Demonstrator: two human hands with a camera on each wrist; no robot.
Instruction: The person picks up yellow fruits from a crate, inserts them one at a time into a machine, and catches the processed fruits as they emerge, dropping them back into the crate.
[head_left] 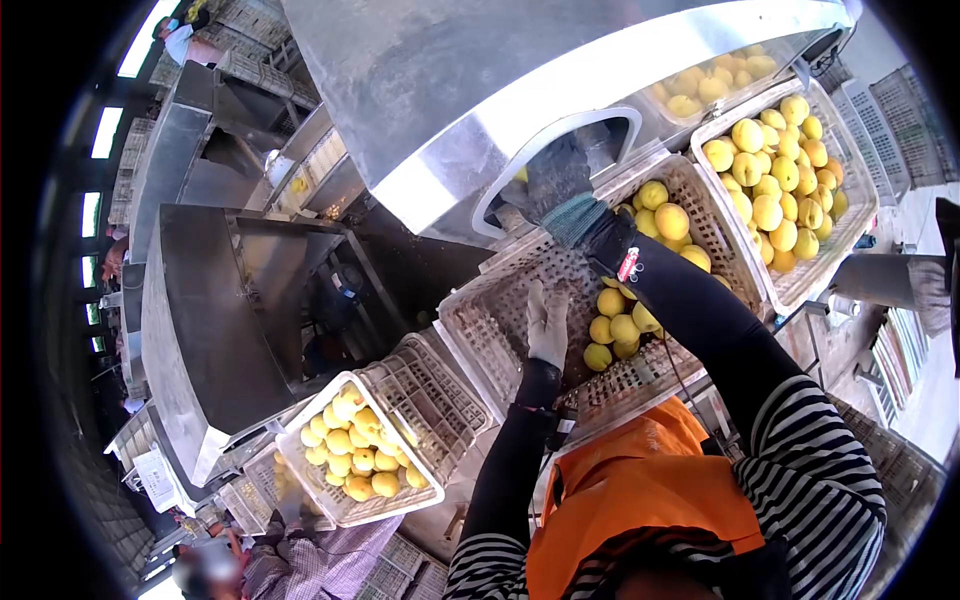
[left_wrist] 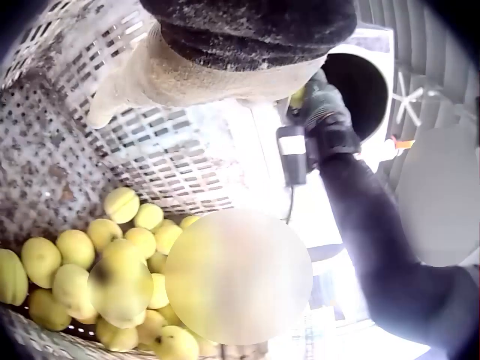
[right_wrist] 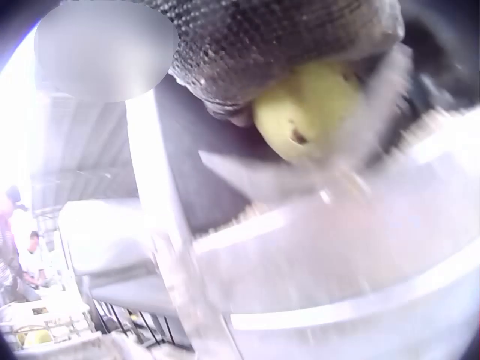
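My right hand (head_left: 562, 178), in a dark knit glove with a teal cuff, reaches into the oval opening (head_left: 490, 215) of a large metal machine. It grips a yellow peach (right_wrist: 307, 112) by its upper side, next to blurred blade-like metal pieces (right_wrist: 247, 176) in the right wrist view. Most of those fingers are hidden behind the glove's back. In a pale glove, my left hand (head_left: 547, 325) hangs over a plastic crate (head_left: 480, 325), fingers fairly straight and nothing in them. Several yellow peaches (head_left: 622, 328) lie at that crate's right side.
A crate of peaches (head_left: 790, 280) stands at far right, another crate (head_left: 340, 510) at lower left. More peaches (head_left: 665, 220) fill part of the crate beside the opening. A second metal machine (head_left: 215, 320) stands left. Another person (head_left: 310, 565) is at the lower left.
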